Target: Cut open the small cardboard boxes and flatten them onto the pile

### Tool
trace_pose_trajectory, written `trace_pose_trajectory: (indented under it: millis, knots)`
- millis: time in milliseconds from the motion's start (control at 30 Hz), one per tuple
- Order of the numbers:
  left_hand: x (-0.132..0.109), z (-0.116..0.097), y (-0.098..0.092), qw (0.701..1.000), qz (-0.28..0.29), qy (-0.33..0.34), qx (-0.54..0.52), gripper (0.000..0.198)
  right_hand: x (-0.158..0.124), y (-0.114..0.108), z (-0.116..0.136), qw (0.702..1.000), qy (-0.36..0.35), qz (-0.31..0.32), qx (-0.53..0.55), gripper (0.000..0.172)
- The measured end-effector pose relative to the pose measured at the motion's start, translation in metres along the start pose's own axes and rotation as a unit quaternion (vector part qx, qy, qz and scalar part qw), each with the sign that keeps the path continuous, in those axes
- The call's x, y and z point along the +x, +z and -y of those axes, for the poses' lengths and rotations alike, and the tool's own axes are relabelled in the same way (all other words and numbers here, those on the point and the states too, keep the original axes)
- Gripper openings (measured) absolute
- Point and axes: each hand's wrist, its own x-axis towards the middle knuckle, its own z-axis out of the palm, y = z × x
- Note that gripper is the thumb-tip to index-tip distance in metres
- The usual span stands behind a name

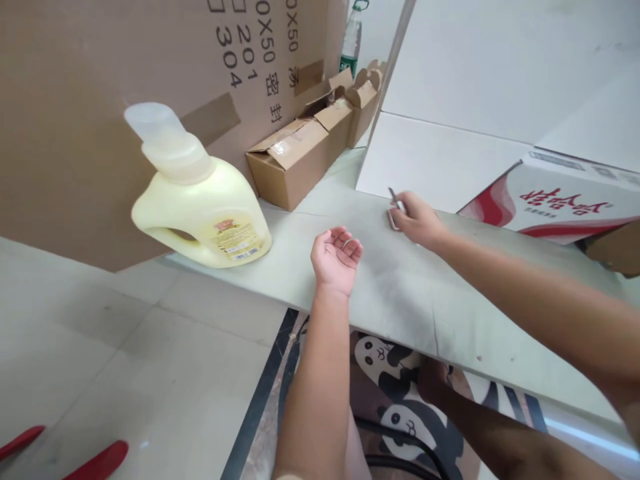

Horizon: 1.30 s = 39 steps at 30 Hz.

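My left hand [337,261] is held palm up over the pale bench, its fingers loosely curled and nothing in it. Further right, my right hand [419,220] is closed around a small slim tool [395,196] with a grey, pointed, metal-looking tip. Its kind is unclear, since the fingers cover most of it. A small pale, rounded edge [393,221] shows below those fingers; I cannot tell whether it belongs to the tool. Left of my left hand stands a yellow detergent jug [205,210] with a translucent cap. The bench top [380,287] lies under both hands.
A large printed cardboard box [75,133] rises behind the jug. Small brown cartons [300,157] line the wall, with a plastic bottle [351,43] behind. At right sits a red-and-white box [560,200]. Below are a panda-patterned mat [380,357] and red objects [100,460] on the floor.
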Motion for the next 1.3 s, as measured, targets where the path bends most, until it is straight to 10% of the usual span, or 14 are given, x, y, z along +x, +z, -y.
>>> trace_pose_trajectory:
  millis: [233,400,767,933,1067,1300]
  knots:
    - [0.001,-0.011,-0.007,0.996,-0.065,0.037,-0.051,0.014,0.073,0.081,0.154,0.973,-0.228,0.007,0.026,0.043]
    - [0.0,-0.019,-0.008,0.996,-0.069,0.037,-0.045,0.014,0.096,0.113,0.178,0.971,-0.227,0.079,0.019,0.072]
    - [-0.001,-0.002,0.0,0.983,-0.119,0.137,-0.016,0.015,0.052,0.086,0.134,0.987,-0.159,-0.019,-0.02,0.075]
    - [0.002,0.002,-0.005,0.918,-0.178,0.347,0.069,0.016,0.026,0.048,0.073,0.973,-0.167,-0.099,0.123,0.065]
    - [0.003,-0.001,-0.01,0.87,-0.175,0.426,0.175,0.017,-0.046,0.01,0.011,0.947,-0.113,-0.173,0.245,0.055]
    - [0.01,0.024,-0.01,0.807,0.056,0.406,0.426,0.033,-0.172,-0.026,-0.07,0.866,0.002,-0.396,0.305,0.028]
